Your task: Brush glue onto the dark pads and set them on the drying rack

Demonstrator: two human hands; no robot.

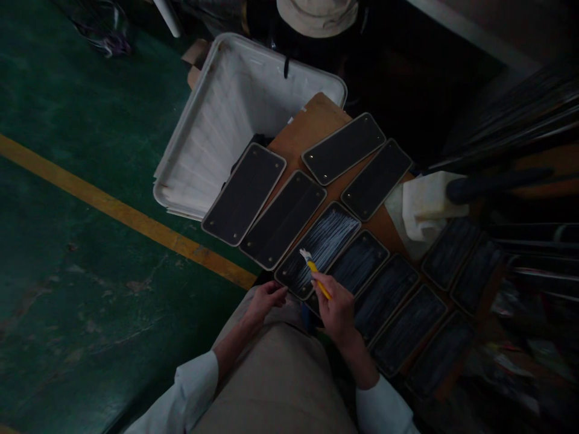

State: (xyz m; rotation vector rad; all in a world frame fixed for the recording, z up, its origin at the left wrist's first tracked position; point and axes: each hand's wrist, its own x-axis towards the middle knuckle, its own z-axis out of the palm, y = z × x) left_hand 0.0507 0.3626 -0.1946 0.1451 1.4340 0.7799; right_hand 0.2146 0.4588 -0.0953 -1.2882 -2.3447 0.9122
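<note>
Black, round-cornered rectangular panel point(332, 235), white-streaked, beneath yellow-handled brush point(311, 265).
My right hand point(335, 306) is clamped on the brush; my left hand point(263, 301), beside the panel, grip I cannot tell.

The view is dim, with near-black shadow at upper right. Pale, streaky glare marks one panel point(324, 242); the bin point(208, 135) looks lighter. Blur softens the right edge.

Yellow-lined green floor point(113, 271) suggests a workshop.
</note>
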